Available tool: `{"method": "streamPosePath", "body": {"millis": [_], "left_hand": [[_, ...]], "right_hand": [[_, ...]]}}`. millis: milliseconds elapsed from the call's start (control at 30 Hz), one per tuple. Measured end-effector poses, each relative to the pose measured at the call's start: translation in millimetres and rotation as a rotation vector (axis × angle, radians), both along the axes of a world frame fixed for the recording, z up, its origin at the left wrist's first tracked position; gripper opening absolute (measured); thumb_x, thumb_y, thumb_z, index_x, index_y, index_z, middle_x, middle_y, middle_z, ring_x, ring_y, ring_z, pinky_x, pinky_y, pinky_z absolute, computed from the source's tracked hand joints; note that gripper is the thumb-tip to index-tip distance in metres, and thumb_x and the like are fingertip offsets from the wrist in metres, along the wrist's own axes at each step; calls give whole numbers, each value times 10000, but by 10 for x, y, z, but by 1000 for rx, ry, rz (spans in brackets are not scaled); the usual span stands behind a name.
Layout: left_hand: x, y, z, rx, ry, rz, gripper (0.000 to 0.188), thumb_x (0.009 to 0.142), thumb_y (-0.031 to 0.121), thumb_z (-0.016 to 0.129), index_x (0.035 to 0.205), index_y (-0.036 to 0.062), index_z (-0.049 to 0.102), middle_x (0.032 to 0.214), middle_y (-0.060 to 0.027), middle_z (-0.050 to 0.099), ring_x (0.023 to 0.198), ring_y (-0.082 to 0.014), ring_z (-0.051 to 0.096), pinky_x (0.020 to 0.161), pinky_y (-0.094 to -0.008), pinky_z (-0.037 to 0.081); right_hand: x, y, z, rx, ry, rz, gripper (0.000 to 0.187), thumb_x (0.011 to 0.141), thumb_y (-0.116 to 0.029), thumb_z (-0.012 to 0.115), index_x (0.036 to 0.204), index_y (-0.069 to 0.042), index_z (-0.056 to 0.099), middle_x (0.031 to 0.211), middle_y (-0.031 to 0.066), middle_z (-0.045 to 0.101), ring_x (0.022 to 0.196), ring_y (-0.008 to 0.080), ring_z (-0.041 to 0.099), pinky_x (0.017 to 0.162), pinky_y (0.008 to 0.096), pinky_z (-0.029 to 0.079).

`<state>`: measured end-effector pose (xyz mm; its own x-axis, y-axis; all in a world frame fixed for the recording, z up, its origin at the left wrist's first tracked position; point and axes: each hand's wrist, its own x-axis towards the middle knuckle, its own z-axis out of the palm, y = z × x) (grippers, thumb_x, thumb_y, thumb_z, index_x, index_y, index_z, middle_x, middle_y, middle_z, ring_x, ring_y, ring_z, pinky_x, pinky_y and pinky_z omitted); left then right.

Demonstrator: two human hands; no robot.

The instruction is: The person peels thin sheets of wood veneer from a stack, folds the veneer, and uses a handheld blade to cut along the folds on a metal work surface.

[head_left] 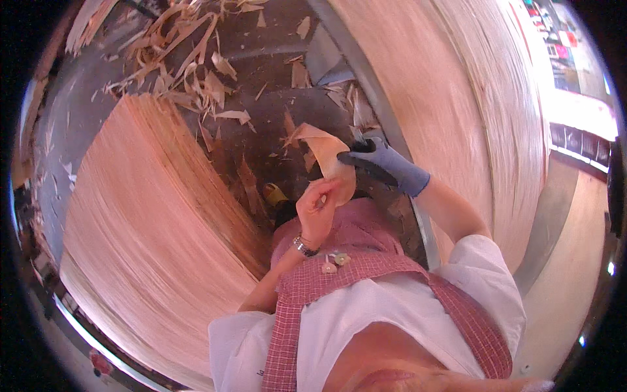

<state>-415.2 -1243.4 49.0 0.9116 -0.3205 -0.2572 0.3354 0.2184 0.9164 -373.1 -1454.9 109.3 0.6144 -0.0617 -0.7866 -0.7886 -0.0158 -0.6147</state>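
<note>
A curved strip of pale wood veneer (324, 151) is held up in front of my body, its far end bent over to the left. My bare left hand (317, 208) pinches its near end between thumb and fingers; a metal watch is on that wrist. Wearing a grey glove with dark fingers, my right hand (382, 164) is closed on the strip's right edge. Its fingertips are partly hidden behind the strip.
A thick stack of veneer sheets (150, 215) stands on my left. Wide pale sheets (450, 98) lie on a metal-edged table to my right. Curled wood scraps (189, 72) litter the dark floor (261, 98) ahead. A yellow shoe (275, 194) shows below me.
</note>
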Motion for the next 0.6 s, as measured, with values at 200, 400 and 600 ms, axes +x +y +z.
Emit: {"method": "streamPosePath", "body": {"millis": [200,400,600], "left_hand": [[430,-735,239,-683,930,-306,410,995,315,462,1319,64,441,1302,-109,550,1186,-248,537,997,-398,442],[819,-2207,819,-429,335,-326,509,917,31,560,1388,107,384,1356,-117,510,1212,-221,519,1011,-374,443],[777,-3395,1269,-256,-10,-609,622,854,-17,652,1396,123,380,1265,-97,577,1098,-164,573,910,-302,498]], "right_hand": [[-475,-782,723,313,-270,-54,325,813,-243,752,1052,-55,637,758,-68,511,621,18,438,503,209,348],[-1382,-2142,1203,-25,-155,11,270,866,-283,677,1004,-51,664,649,-42,497,589,45,452,503,234,376],[-2118,-2937,1004,-515,-321,-67,293,858,-307,653,932,-24,631,752,127,635,687,243,592,677,378,480]]}}
